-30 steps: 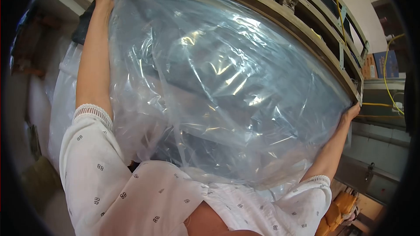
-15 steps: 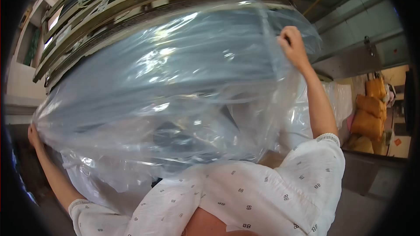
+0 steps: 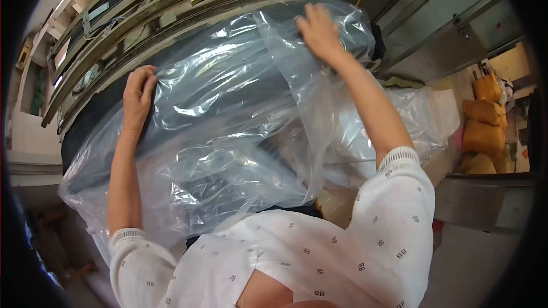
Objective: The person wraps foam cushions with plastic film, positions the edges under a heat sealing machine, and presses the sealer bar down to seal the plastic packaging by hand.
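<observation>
A large clear plastic sheet (image 3: 228, 97) lies in shiny creases over dark fabric (image 3: 108, 100) on the worktop in front of me. On the left, my left hand (image 3: 138, 94) is closed, its fingers pinching the sheet close to its far edge. My right hand (image 3: 321, 31) rests on the far right part of the sheet, fingers stretched out and a little apart. The near part of the plastic hangs bunched toward my body, with dark material showing through it.
A long metal-and-wood machine frame (image 3: 188, 8) runs along the far side. More clear plastic (image 3: 422, 117) lies on the right. Beyond it stand stacked orange-brown bundles (image 3: 482, 131) and grey metal panels (image 3: 434, 51).
My left hand has moved from the sheet's far left corner inward to its far edge. My right hand has gone from a closed grip to outstretched fingers, farther left and away from me.
</observation>
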A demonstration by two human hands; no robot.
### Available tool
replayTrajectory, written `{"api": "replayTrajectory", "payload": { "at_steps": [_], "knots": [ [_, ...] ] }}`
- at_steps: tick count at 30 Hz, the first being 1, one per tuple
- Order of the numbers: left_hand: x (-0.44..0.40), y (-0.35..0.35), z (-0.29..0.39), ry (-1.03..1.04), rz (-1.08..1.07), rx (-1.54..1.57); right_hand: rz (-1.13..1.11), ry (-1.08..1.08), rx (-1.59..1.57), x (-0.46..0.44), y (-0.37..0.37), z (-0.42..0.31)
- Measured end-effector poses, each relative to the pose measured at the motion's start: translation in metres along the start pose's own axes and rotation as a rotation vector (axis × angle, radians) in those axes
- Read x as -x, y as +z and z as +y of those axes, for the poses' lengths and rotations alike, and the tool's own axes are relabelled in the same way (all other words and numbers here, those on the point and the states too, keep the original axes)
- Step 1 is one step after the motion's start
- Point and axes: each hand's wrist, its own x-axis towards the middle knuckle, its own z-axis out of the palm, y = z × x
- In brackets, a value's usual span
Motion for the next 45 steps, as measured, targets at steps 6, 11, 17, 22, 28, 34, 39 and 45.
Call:
{"api": "replayTrajectory", "payload": {
  "at_steps": [6, 11, 17, 22, 28, 34, 39, 45],
  "knots": [
    [0.054, -0.043, 0.028, -0.273, -0.034, -0.04, -0.121, -0.006, 0.342, -0.034, -0.011, 0.058],
    [0.127, -0.169, -0.048, -0.457, -0.022, -0.272, -0.195, -0.456, 0.08, 0.069, -0.034, -0.05],
    [0.095, -0.142, -0.052, -0.336, 0.171, -0.435, 0.057, -0.304, -0.013, 0.06, -0.034, -0.022],
    [0.092, -0.149, -0.083, -0.389, 0.195, -0.395, -0.255, 0.149, -0.675, 0.144, -0.111, -0.047],
    [0.092, -0.148, -0.088, -0.373, 0.203, -0.302, -0.785, 0.532, -0.909, 0.226, -0.076, -0.102],
    [0.092, -0.15, -0.084, -0.357, 0.185, -0.374, -0.677, 0.404, -0.883, 0.215, -0.046, -0.122],
    [0.093, -0.152, -0.096, -0.351, 0.191, -0.338, -0.267, 0.042, -0.637, 0.191, -0.039, -0.126],
    [0.089, -0.149, -0.082, -0.313, 0.194, -0.343, -0.857, 0.26, -1.075, 0.181, -0.048, -0.12]
  ]
}}
